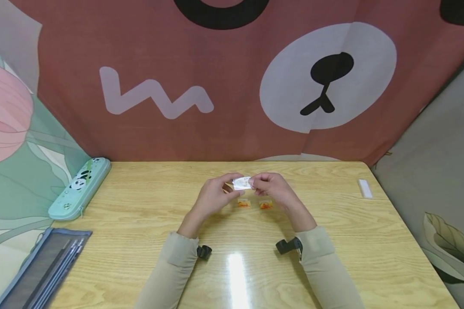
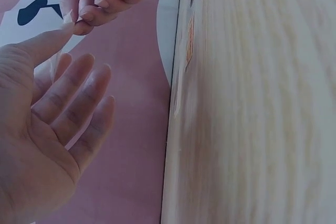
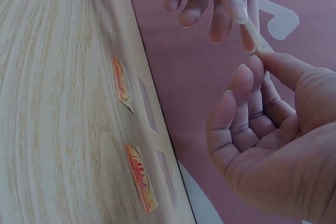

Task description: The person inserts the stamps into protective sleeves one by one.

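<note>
Between both hands, above the table, is a small white slip (image 1: 240, 183) with faint print on its face. My left hand (image 1: 215, 193) pinches its left end between thumb and fingers, the other fingers spread loosely below in the left wrist view. At the opposite end, my right hand (image 1: 273, 187) pinches the slip with thumb and index finger. Seen from the right wrist, the slip (image 3: 255, 36) is nearly edge-on. Beneath the hands, two small orange printed pieces lie side by side on the table, a left piece (image 1: 244, 203) and a right piece (image 1: 266, 204).
On the wood-grain table (image 1: 139, 257), a mint panda pencil case (image 1: 80, 189) lies at the left edge. Nearer me is a mesh pouch (image 1: 42, 270) holding pencil-like sticks. A white block (image 1: 365, 189) sits far right. A printed brown curtain (image 1: 158, 137) hangs behind the table.
</note>
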Tool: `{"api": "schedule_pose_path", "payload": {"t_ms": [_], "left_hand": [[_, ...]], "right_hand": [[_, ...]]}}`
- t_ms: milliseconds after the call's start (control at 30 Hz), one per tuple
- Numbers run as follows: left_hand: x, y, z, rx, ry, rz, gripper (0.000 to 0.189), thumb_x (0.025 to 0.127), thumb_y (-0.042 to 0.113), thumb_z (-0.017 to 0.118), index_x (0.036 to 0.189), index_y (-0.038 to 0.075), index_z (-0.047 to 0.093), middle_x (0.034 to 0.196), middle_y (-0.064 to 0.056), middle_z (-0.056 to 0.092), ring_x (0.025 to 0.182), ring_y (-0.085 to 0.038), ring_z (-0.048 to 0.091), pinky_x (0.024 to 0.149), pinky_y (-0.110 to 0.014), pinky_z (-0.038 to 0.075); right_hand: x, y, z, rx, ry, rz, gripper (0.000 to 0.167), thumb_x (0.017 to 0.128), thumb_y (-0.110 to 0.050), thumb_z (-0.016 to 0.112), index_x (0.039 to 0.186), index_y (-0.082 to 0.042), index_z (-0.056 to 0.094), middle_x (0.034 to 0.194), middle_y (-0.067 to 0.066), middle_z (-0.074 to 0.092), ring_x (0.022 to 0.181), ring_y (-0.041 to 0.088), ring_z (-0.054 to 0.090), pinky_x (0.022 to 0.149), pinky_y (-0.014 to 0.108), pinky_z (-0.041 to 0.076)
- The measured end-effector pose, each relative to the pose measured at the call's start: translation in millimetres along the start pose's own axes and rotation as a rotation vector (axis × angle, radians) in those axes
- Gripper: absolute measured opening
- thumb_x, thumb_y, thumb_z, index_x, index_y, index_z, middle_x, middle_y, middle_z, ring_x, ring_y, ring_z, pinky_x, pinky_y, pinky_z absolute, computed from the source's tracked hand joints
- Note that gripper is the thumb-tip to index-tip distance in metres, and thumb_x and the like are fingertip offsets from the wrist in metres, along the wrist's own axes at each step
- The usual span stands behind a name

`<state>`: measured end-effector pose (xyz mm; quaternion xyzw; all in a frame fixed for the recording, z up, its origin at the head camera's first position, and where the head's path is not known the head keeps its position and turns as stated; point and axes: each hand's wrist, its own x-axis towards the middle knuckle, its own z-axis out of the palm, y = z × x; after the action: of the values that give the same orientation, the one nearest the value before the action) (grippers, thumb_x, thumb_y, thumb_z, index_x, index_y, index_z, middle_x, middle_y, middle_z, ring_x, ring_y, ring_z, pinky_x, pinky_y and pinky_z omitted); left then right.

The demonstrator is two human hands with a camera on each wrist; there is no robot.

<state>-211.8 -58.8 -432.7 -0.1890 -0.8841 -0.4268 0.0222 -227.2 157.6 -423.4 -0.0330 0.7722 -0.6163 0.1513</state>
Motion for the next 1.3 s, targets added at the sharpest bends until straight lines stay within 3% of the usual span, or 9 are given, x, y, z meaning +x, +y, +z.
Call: {"api": "schedule_pose_path", "payload": {"t_ms": [567, 1300], "left_hand": [[-0.1, 0.5, -0.1, 0.021, -0.007, -0.006, 0.041, 0.091, 0.032, 0.078, 0.13, 0.026, 0.069, 0.112, 0.001, 0.075, 0.082, -0.011, 0.072, 0.065, -0.027, 0.057], [-0.5, -0.2, -5.6, 0.023, -0.028, -0.046, 0.044, 0.091, 0.033, 0.078, 0.133, 0.029, 0.067, 0.124, 0.005, 0.072, 0.09, -0.011, 0.07, 0.064, -0.027, 0.055]], "right_hand": [[0.2, 0.8, -1.2, 0.008, 0.0, 0.004, 0.029, 0.1, -0.018, 0.064, 0.113, 0.007, 0.07, 0.08, -0.006, 0.065, 0.074, 0.012, 0.061, 0.077, 0.029, 0.057], [-0.7, 0.5, -2.5, -0.001, -0.019, -0.01, 0.031, 0.1, -0.025, 0.065, 0.115, 0.001, 0.071, 0.086, -0.004, 0.068, 0.077, 0.017, 0.062, 0.084, 0.039, 0.058]]}}
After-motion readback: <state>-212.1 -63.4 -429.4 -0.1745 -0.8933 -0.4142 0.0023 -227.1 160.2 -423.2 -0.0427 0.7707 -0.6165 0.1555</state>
